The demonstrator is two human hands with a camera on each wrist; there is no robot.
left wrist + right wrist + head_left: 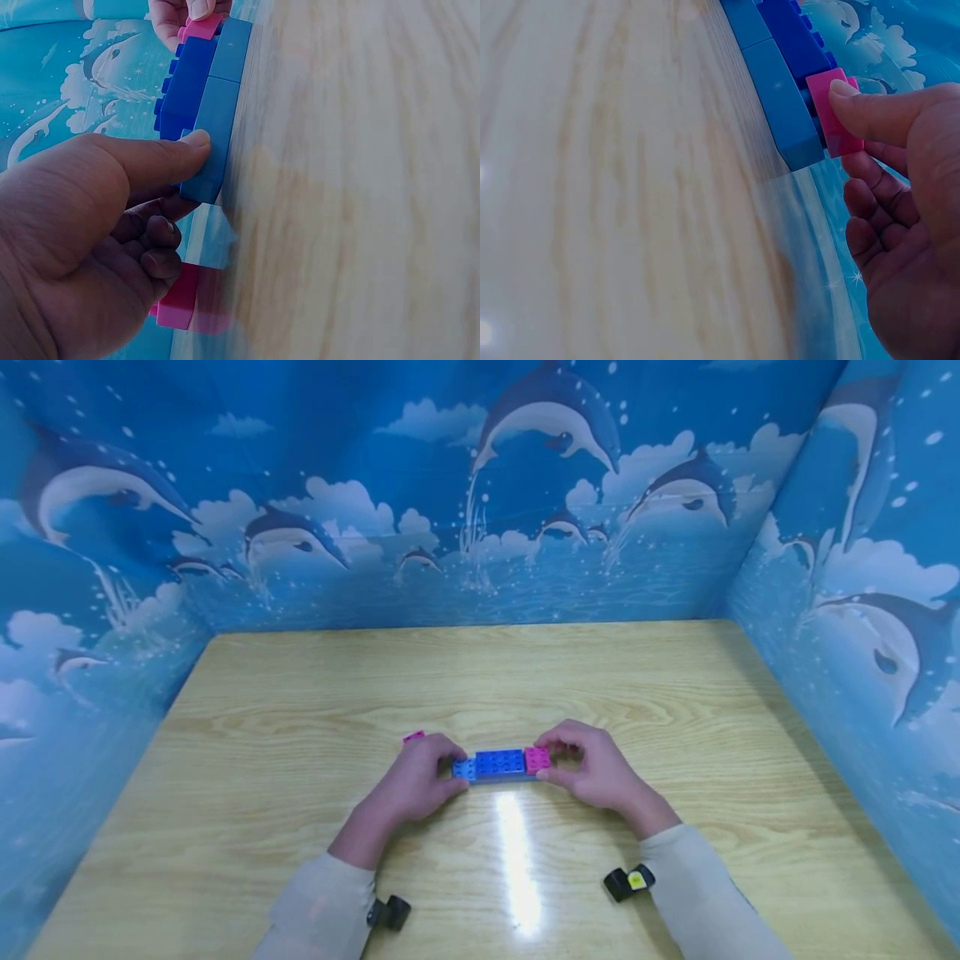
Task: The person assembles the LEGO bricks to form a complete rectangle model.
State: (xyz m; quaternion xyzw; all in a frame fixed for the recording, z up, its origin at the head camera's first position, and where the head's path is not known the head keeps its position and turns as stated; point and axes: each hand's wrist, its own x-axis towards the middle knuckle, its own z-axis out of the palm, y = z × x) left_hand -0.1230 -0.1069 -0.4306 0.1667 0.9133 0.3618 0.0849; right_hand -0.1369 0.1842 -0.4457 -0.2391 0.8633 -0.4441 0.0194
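Two light blue bricks (pixel 780 101) lie end to end on the table as a lower row. A dark blue brick (pixel 500 762) sits on top across their joint. My left hand (pixel 422 779) pinches the left end of the row, thumb on the near side (pixel 196 139). At the other end my right hand (pixel 600 768) pinches a pink brick (pixel 832 112) between thumb and fingers, above the right light blue brick. In the right wrist view a narrow dark gap with studs shows between pink and light blue. The pink brick stands beside the dark blue one.
Another pink brick (pixel 178 300) lies on the wooden table (pixel 285 693) behind my left hand, partly hidden by it in the head view. Dolphin-printed cloth (pixel 360 585) walls in the table's back and sides. Black wrist devices (pixel 628 882) sit at both sleeves.
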